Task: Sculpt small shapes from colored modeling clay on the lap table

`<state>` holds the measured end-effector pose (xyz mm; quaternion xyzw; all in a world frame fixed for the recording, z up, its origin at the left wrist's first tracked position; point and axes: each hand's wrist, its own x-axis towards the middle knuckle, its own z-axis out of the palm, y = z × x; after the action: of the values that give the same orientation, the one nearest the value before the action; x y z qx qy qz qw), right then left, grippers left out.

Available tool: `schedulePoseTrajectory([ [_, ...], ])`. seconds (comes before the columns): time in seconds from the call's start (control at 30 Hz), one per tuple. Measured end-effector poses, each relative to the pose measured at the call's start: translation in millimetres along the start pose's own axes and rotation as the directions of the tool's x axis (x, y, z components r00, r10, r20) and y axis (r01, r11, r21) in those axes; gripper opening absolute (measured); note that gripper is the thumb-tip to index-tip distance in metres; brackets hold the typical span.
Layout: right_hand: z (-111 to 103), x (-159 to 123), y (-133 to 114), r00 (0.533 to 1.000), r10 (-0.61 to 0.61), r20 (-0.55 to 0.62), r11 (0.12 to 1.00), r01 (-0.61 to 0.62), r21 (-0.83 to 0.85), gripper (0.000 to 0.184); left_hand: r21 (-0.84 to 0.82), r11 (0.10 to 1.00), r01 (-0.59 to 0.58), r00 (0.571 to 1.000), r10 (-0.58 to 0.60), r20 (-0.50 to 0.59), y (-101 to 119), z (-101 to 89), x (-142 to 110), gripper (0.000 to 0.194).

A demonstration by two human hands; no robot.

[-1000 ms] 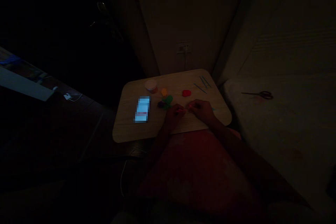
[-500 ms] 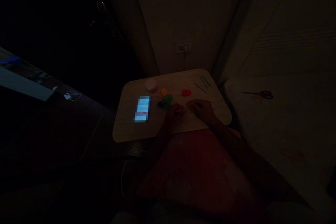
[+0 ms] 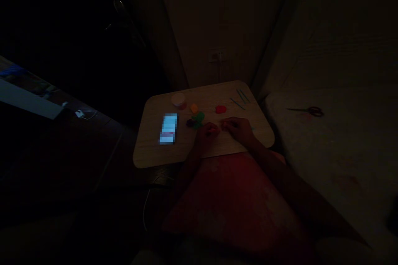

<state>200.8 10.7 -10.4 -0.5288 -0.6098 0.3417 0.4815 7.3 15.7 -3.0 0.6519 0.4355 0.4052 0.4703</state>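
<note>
The room is very dark, so detail is weak. My left hand point(image 3: 207, 133) is closed over the small table, with a small red piece point(image 3: 213, 130), like modelling clay, at its fingertips. Just to its right, my right hand point(image 3: 239, 129) has its fingers pinched together; whatever they hold is too dim to name. A gap separates the two hands. Beyond them lies a bright red lump point(image 3: 220, 109) that looks like clay. Close to my left hand are a green lump point(image 3: 198, 118), a dark purple lump point(image 3: 190, 123) and an orange lump point(image 3: 194, 108).
A lit phone point(image 3: 168, 128), its screen blurred, lies on the wooden table point(image 3: 149, 153). Behind it stands a round tub point(image 3: 178, 101). Several thin blue-green sticks point(image 3: 239, 101) lie at the back right. Scissors point(image 3: 311, 111) rest on the pale surface to the right.
Both hands stay almost in place, with only slight finger movement. The lumps, sticks and phone have not moved.
</note>
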Motion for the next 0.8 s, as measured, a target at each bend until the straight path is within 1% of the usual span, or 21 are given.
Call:
schedulePoseTrajectory([
  [0.1,-1.7,-0.5,-4.1,1.0,0.004,0.007,0.999,-0.004,-0.039,0.02,0.006,1.0,0.013,1.0,-0.013,0.004,0.6,-0.1,-0.5,0.024],
  [0.27,-3.6,0.6,-5.4,0.999,-0.024,0.04,0.996,0.027,-0.083,0.03,0.0,1.0,-0.014,1.0,0.014,0.006,-0.5,0.2,0.5,0.024],
  [0.47,-3.2,0.9,-0.9,0.999,-0.044,0.016,0.997,0.045,-0.069,0.034,0.024,0.999,-0.025,1.0,0.025,-0.003,-0.5,-0.1,0.4,0.022],
  [0.6,-2.3,1.0,0.7,0.998,-0.058,0.023,0.997,0.059,-0.057,0.031,0.019,0.999,-0.045,0.999,0.045,0.009,-0.8,-0.7,0.2,0.021],
  [0.8,-0.8,0.4,0.1,1.0,0.021,-0.012,0.999,-0.022,-0.046,0.021,0.015,1.0,-0.022,1.0,0.022,0.003,4.2,-0.6,-1.3,0.024],
])
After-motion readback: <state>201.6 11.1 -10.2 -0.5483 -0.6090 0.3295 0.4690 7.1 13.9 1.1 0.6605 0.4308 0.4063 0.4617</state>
